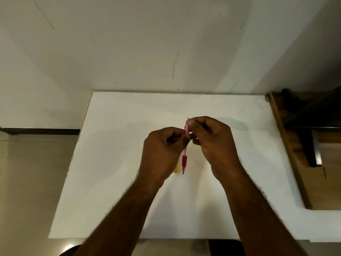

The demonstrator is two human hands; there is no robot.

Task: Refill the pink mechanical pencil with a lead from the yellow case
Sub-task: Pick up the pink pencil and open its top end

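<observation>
From the head camera, a person holds both hands over a white table [114, 163]. The pink pencil [185, 156] stands almost upright between the hands, its tip pointing down toward the person and its cap end pointing away. The dark pink rubber part is near the tip and it is free, no finger is on it.

The left hand [162, 154] is closed on the middle of the pencil and pinches it with the fingertips. The right hand [212, 143] is closed too, and its fingertips pinch the top end of the pencil, near the cap. If there is a lead between these fingers, it is too thin to see.

The yellow case [176, 169] lies on the table just beside the pencil tip, and the left hand hides most of it. Only one narrow yellow edge shows. On the right of the table stands some brown wooden furniture [295, 163].
</observation>
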